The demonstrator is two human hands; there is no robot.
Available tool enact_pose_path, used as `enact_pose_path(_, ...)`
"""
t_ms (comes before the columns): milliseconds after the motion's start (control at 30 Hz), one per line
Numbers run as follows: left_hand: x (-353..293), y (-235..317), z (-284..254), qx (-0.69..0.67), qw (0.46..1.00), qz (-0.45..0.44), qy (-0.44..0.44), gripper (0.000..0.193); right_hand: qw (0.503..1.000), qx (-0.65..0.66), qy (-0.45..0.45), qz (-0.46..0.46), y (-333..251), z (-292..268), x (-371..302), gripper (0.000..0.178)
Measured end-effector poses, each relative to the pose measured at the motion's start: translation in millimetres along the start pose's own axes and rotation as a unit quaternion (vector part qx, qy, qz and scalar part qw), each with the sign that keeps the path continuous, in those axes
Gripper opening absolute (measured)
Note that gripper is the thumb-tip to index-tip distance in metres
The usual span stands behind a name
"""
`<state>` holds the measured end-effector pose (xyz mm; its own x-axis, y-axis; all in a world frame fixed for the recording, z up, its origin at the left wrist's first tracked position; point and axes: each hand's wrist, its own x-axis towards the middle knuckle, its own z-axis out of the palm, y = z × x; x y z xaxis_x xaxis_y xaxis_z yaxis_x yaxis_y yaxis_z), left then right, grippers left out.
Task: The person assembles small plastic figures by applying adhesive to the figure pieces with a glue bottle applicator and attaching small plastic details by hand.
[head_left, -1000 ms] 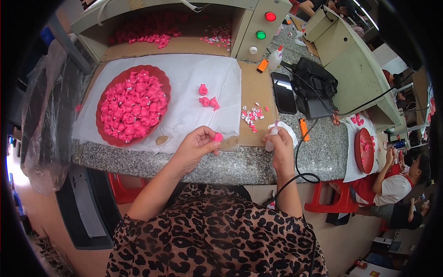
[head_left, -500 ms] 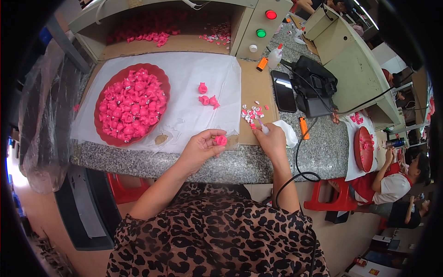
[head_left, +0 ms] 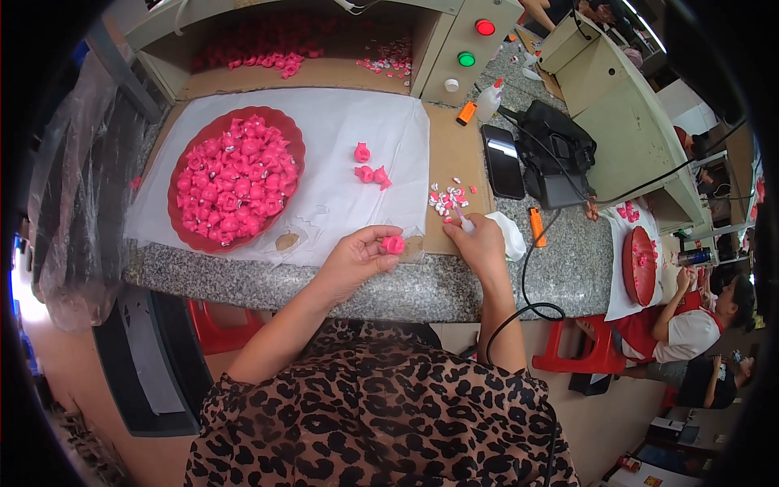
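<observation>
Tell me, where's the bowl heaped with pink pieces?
In the head view, the red bowl sits at left on the white sheet, beyond and left of the left hand.

Left grip (head_left: 355, 260): fingers and thumb pinch a pink cup-shaped piece (head_left: 393, 244) near the front edge of the speckled desk (head_left: 243, 280).
Right grip (head_left: 480, 247): holds a small translucent bottle (head_left: 468, 227), its thin nozzle pointing at the chips.
Pink-and-white chips (head_left: 448, 200): scattered in a small cluster on brown cardboard (head_left: 457, 150).
Red scalloped bowl (head_left: 287, 127): heaped with pink pieces (head_left: 235, 183), on a white sheet (head_left: 341, 122).
Loose pink pieces (head_left: 362, 152): three, right of the bowl.
Dark phone (head_left: 503, 166): lies flat beside the cardboard.
Black bag (head_left: 558, 146): just right of the phone.
</observation>
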<state>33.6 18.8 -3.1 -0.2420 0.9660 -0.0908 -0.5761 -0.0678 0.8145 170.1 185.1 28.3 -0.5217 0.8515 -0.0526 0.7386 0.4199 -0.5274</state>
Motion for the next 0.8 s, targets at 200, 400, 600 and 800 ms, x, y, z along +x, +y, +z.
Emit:
enact_pose_path(200, 3, -1, -1, -0.003, 1.0, 0.006, 0.014, 0.031, 0.99, 0.136, -0.024, -0.01, 12, -1, 1, 0.03)
enact_pose_path(400, 4, -3, -2, 0.015, 1.0, 0.014, 0.01, 0.024, 0.997, 0.018, 0.063, -0.03, -2, 9, -11, 0.029)
enact_pose_path(600, 3, -4, 0, 0.004, 0.999, 0.023, 0.037, 0.024, 0.966, 0.256, 0.004, -0.043, 5, 18, -18, 0.021)
enact_pose_path(800, 3, -7, 1, 0.009, 0.999, 0.032, 0.034, 0.022, 0.693, 0.681, -0.195, 0.137, -33, 30, -54, 0.007)
